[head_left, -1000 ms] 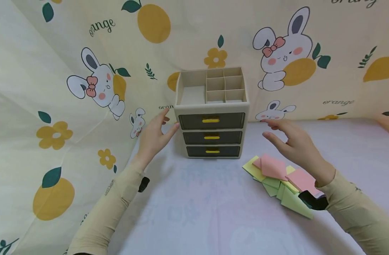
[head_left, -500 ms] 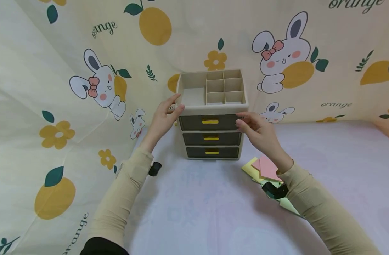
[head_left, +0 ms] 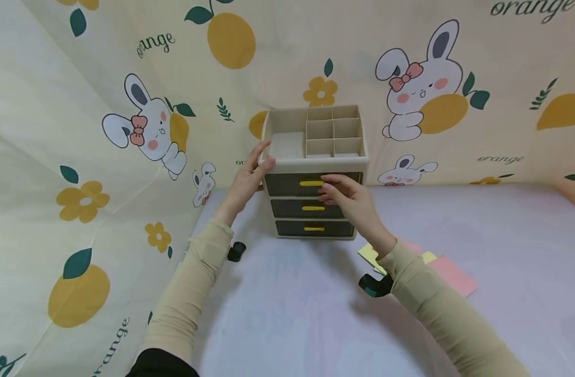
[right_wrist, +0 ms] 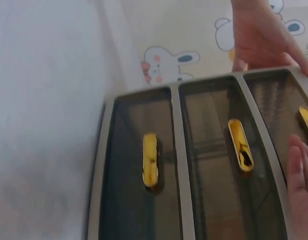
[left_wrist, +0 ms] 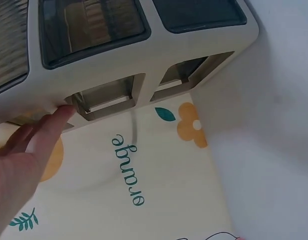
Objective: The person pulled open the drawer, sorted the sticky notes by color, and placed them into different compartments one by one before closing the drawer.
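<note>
A beige desktop organizer stands near the back wall. It has three dark drawers with yellow handles, all closed, below an open compartment tray. My left hand rests on its upper left edge, thumb towards the front; in the left wrist view, a fingertip touches the side wall near a cutout. My right hand is at the top drawer, its bent fingertips by the right end of the yellow handle. In the right wrist view, the thumb lies just beside that handle, without a visible pinch.
Pink paper pieces and yellow paper pieces lie on the table at the right, partly covered by my right forearm. A patterned cloth with rabbits and oranges hangs behind and at the left.
My left hand has moved right onto the organizer's left edge. From above the papers, my right hand has swung left to the top drawer's handle. The drawers stay closed.
</note>
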`<state>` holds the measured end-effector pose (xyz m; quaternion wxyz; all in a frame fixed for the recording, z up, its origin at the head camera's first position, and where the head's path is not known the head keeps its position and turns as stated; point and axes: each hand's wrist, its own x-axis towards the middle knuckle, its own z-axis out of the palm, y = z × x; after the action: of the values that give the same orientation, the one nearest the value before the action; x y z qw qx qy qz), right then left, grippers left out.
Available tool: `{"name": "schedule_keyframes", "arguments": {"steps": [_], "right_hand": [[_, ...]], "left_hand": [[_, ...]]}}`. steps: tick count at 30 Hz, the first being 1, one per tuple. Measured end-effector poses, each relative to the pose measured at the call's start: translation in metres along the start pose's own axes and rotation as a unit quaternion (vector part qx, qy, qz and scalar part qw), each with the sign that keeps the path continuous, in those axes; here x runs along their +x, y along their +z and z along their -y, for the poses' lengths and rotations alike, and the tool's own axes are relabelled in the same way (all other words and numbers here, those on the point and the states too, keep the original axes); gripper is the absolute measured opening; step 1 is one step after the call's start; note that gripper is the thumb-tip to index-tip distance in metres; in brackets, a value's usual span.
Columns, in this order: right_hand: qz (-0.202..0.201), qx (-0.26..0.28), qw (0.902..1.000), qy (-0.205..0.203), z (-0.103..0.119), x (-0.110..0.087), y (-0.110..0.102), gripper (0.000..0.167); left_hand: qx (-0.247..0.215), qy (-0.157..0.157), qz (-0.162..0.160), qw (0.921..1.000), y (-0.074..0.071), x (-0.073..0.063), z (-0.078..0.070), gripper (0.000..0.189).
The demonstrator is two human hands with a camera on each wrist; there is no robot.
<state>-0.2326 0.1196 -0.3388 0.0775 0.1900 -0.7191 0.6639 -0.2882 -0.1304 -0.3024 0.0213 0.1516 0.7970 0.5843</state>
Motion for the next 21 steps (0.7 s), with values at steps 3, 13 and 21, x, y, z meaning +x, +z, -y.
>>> {"name": "schedule_keyframes", "arguments": {"steps": [3,13,21], "right_hand": [[-0.024,0.045,0.9986,0.012,0.000,0.003,0.006,0.034],[-0.070,0.150,0.9853,0.044,0.001,0.008,0.012,0.029],[-0.075,0.134,0.9870,0.046,0.003,0.007,0.013,0.028]], "left_hand": [[-0.010,0.000,0.002,0.9999,0.001,0.001,0.001,0.048],[-0.005,-0.010,0.013,0.9998,0.004,-0.012,-0.019,0.051],[-0.001,-0.020,0.017,0.9996,0.004,-0.017,-0.026,0.050]]}}
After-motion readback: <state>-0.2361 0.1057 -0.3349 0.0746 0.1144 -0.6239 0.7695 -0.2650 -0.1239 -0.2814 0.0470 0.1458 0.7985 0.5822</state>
